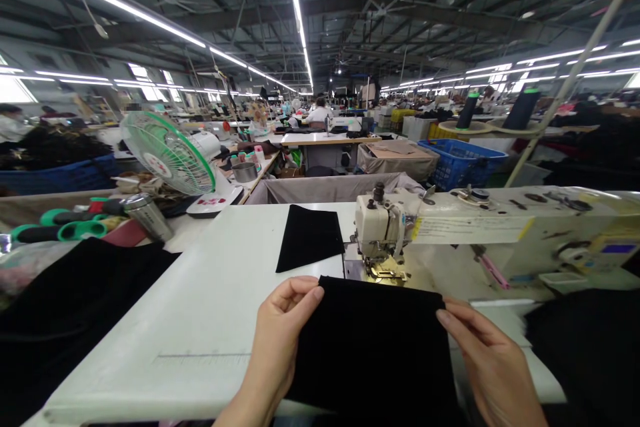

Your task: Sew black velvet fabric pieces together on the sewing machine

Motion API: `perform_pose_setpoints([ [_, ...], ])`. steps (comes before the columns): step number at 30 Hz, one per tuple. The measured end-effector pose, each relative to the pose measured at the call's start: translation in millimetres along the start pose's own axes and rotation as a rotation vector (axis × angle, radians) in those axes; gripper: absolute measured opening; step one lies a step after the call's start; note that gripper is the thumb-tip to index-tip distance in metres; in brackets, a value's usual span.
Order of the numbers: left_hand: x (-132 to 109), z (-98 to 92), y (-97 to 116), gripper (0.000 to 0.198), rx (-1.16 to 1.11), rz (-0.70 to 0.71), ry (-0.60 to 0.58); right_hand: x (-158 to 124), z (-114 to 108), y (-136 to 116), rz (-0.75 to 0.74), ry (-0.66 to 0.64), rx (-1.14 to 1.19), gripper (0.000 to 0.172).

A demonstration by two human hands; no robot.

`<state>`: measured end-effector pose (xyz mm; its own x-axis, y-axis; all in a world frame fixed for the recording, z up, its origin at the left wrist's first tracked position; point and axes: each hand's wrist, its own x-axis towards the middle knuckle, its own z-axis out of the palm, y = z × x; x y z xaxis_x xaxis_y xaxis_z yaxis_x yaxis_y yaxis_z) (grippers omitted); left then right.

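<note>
A black fabric piece (375,347) is stretched between my two hands, its top edge nearly level. My left hand (284,327) pinches the upper left corner between thumb and fingers. At the upper right corner, my right hand (485,347) grips the same piece. Just beyond that edge stands a sewing machine (385,227), its needle area and brass-coloured plate (387,273) partly in sight. A second, smaller black fabric piece (310,237) lies flat on the white table (200,307), left of the machine head. The lower part of the held fabric runs out of view.
On the left are dark cloth (75,320), green-ended thread spools (75,223), a steel flask (149,217) and a fan (170,153). Dark thread cones (520,110) stand above the machine at right. More black fabric (590,347) lies at the right edge. A blue crate (463,161) stands behind.
</note>
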<state>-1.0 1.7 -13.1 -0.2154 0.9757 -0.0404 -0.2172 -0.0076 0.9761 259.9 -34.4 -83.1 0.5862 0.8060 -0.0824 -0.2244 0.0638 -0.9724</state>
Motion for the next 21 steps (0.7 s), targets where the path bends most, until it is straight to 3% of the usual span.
perform_pose_setpoints([
  [5,-0.5,-0.8,0.0,0.024,0.008,0.015,-0.006,-0.1,2.7,-6.7,0.078,0.015,0.034,0.046],
  [11,2.2,-0.8,0.0,0.025,0.008,0.013,0.005,-1.3,-0.6,-6.3,0.070,-0.014,0.018,0.045],
  [16,4.6,1.0,2.9,0.027,0.016,0.044,0.023,1.1,-3.3,-4.0,-0.025,-0.050,-0.047,0.040],
  [21,7.9,-6.4,4.2,0.031,0.068,0.032,0.041,-6.3,4.1,-22.3,-0.209,-0.105,-0.199,0.026],
])
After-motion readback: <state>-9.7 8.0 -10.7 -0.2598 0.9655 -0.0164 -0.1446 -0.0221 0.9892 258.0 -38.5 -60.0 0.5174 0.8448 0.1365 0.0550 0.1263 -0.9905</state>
